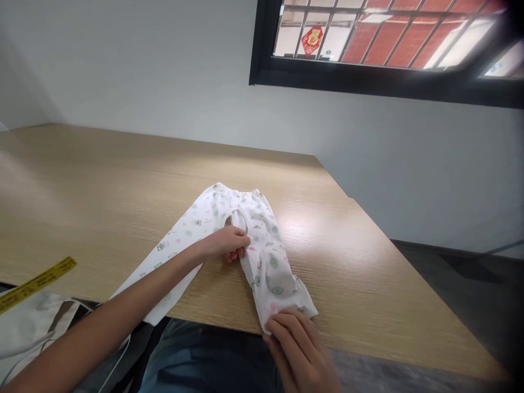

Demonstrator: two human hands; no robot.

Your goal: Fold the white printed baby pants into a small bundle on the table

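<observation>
- White printed infant trousers (pixel 245 240) lie mid-table, waistband toward 12 o'clock, cuffs toward 6 o'clock, on a wood-grain table (pixel 123 185).
- Left hand (pixel 225 244): fingers curled, apparently pinching the inner leg fabric at the crotch.
- Right hand (pixel 297 349): fingers laid over one cuff at the near table edge; whether they grip is unclear.
- Yellow measuring tape (pixel 36 284) lies at 8 o'clock.
- Risk: both cuffs sit near the edge, so uneven tension could drag the thin cloth over it or skew the legs.
</observation>
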